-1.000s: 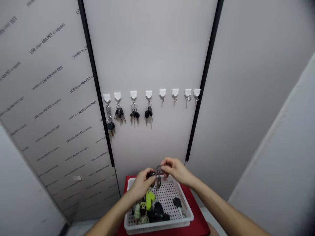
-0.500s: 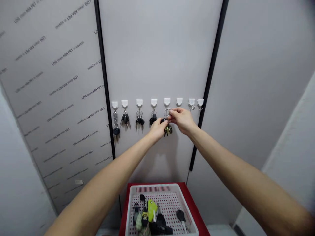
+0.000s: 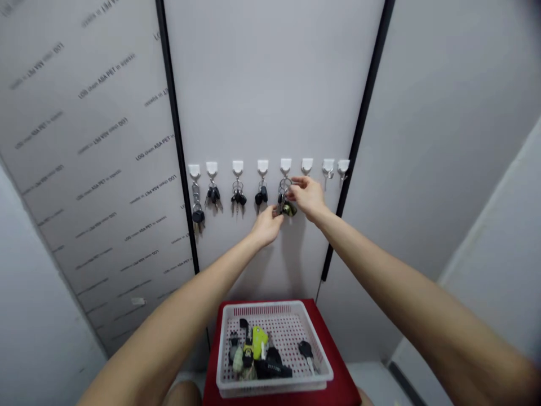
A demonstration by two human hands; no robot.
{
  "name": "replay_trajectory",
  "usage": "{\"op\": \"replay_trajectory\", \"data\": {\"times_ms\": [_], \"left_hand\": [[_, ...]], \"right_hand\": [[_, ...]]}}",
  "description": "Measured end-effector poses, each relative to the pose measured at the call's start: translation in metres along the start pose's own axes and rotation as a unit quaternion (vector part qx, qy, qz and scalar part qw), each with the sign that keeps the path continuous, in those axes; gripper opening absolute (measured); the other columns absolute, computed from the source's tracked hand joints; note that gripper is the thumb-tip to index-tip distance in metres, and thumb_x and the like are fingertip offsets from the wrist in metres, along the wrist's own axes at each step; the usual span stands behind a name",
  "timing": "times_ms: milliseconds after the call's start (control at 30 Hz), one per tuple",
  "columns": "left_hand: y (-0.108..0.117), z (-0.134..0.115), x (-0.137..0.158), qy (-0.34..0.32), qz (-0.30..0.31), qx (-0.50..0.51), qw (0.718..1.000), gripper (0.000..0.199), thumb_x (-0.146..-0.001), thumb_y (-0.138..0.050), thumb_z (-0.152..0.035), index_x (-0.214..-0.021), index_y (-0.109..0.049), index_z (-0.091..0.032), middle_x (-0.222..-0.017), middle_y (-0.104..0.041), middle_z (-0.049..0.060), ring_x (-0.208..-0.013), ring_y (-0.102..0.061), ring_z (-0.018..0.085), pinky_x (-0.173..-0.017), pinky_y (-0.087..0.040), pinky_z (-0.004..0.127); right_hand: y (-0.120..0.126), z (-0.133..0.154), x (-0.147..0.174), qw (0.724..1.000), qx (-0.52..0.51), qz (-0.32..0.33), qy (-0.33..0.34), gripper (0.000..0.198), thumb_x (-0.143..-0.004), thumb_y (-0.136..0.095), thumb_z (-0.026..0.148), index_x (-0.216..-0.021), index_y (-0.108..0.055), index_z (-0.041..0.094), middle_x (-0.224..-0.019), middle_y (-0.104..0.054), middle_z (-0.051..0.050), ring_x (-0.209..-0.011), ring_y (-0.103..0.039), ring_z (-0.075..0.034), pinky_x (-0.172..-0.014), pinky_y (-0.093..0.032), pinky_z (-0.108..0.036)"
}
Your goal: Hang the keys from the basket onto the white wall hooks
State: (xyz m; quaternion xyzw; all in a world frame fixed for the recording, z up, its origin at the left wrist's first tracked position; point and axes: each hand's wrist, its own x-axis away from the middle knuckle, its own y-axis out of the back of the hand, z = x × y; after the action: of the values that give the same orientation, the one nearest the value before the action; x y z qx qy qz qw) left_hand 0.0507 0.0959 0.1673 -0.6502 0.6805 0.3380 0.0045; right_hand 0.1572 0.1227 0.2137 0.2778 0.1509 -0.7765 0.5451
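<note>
A bunch of keys (image 3: 281, 199) hangs by its metal ring from the white hook (image 3: 286, 164), fifth from the left. An olive-and-brass piece (image 3: 289, 208) dangles on the right of the bunch. Beside the ring, my right hand (image 3: 309, 197) has its thumb and fingers apart and grips nothing. My left hand (image 3: 267, 225) is just below and left of the keys, fingers parted, its tips at the lower keys; whether they touch is hard to see.
Other key bunches (image 3: 239, 197) hang on the hooks to the left. More white hooks (image 3: 328, 165) line the panel to the right. Below, a white plastic basket (image 3: 313, 327) holds a lime-green item (image 3: 259, 341), a black-headed key (image 3: 306, 349) and other keys, on a red stand (image 3: 338, 369).
Both hands have loosened from the key bunch and its ring, which now hangs on the hook. My left hand has dropped slightly away. The view has shifted, showing more of the basket.
</note>
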Motion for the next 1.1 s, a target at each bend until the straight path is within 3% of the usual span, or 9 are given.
{"op": "replay_trajectory", "data": {"times_ms": [100,200,300,367,533,733,967,1033,1100], "left_hand": [[-0.008,0.040,0.036,0.004,0.079,0.025,0.997,0.033,-0.069,-0.040,-0.021,-0.100,-0.044,-0.010,-0.094,-0.054,0.009,-0.080,-0.050,0.013,-0.072,-0.038,0.025],[-0.018,0.086,0.084,0.029,0.161,0.026,0.986,0.028,-0.069,-0.038,-0.021,-0.092,-0.049,-0.011,-0.090,-0.056,0.007,-0.079,-0.050,0.012,-0.072,-0.038,0.024],[-0.026,0.120,0.132,0.049,0.211,-0.046,0.975,0.025,-0.069,-0.037,-0.021,-0.090,-0.050,-0.014,-0.088,-0.056,0.005,-0.080,-0.050,0.013,-0.073,-0.037,0.025],[-0.029,0.132,0.156,0.041,0.238,-0.112,0.964,0.024,-0.068,-0.039,-0.021,-0.088,-0.051,-0.016,-0.087,-0.056,0.004,-0.081,-0.048,0.014,-0.074,-0.036,0.026],[-0.028,0.133,0.180,-0.018,0.274,-0.202,0.940,0.026,-0.061,-0.050,-0.023,-0.087,-0.050,-0.019,-0.091,-0.052,0.002,-0.088,-0.041,0.016,-0.077,-0.032,0.027],[-0.029,0.129,0.178,-0.021,0.289,-0.268,0.919,0.029,-0.058,-0.054,-0.029,-0.085,-0.050,-0.021,-0.091,-0.050,0.002,-0.088,-0.039,0.018,-0.077,-0.030,0.031],[-0.049,0.120,0.169,-0.054,0.298,-0.321,0.897,0.031,-0.057,-0.055,-0.031,-0.086,-0.050,-0.020,-0.087,-0.051,0.003,-0.086,-0.041,0.019,-0.079,-0.027,0.034],[-0.056,0.119,0.168,-0.065,0.312,-0.324,0.891,0.031,-0.056,-0.055,-0.032,-0.084,-0.052,-0.020,-0.085,-0.052,0.004,-0.085,-0.041,0.020,-0.078,-0.027,0.035],[-0.061,0.119,0.167,-0.068,0.318,-0.320,0.890,0.030,-0.055,-0.055,-0.032,-0.082,-0.052,-0.018,-0.083,-0.053,0.005,-0.084,-0.042,0.020,-0.078,-0.027,0.036]], "right_hand": [[0.012,-0.020,0.034,0.996,0.063,0.000,0.069,0.024,-0.061,-0.044,0.014,-0.084,-0.049,0.014,-0.077,-0.053,-0.002,-0.058,-0.049,-0.007,-0.057,-0.042,-0.024],[0.022,-0.055,0.095,0.979,0.103,0.177,0.025,0.021,-0.063,-0.042,0.017,-0.082,-0.051,0.013,-0.072,-0.054,-0.002,-0.060,-0.048,-0.008,-0.060,-0.040,-0.024],[0.027,-0.093,0.165,0.889,0.147,0.431,-0.052,0.020,-0.061,-0.045,0.018,-0.078,-0.054,0.013,-0.068,-0.056,-0.002,-0.061,-0.049,-0.009,-0.060,-0.038,-0.022],[0.026,-0.113,0.203,0.836,0.196,0.508,-0.062,0.024,-0.058,-0.049,0.021,-0.081,-0.055,0.014,-0.070,-0.056,-0.002,-0.061,-0.048,-0.010,-0.058,-0.037,-0.022],[0.018,-0.132,0.235,0.788,0.312,0.531,-0.018,0.035,-0.051,-0.057,0.031,-0.082,-0.057,0.016,-0.079,-0.054,-0.005,-0.072,-0.048,-0.016,-0.062,-0.035,-0.023],[0.029,-0.132,0.202,0.766,0.379,0.518,-0.010,0.031,-0.060,-0.049,0.031,-0.085,-0.056,0.016,-0.085,-0.055,-0.007,-0.078,-0.049,-0.016,-0.067,-0.035,-0.023],[0.040,-0.120,0.192,0.615,0.537,0.576,0.045,0.024,-0.053,-0.055,0.017,-0.075,-0.059,0.012,-0.079,-0.058,-0.014,-0.086,-0.045,-0.027,-0.073,-0.030,-0.039],[0.037,-0.121,0.198,0.607,0.542,0.580,0.042,0.020,-0.056,-0.048,0.012,-0.073,-0.059,0.011,-0.075,-0.059,-0.014,-0.080,-0.049,-0.026,-0.071,-0.029,-0.040],[0.036,-0.123,0.200,0.624,0.532,0.571,0.029,0.020,-0.058,-0.044,0.008,-0.070,-0.059,0.012,-0.073,-0.060,-0.014,-0.074,-0.052,-0.024,-0.069,-0.030,-0.038]]}}
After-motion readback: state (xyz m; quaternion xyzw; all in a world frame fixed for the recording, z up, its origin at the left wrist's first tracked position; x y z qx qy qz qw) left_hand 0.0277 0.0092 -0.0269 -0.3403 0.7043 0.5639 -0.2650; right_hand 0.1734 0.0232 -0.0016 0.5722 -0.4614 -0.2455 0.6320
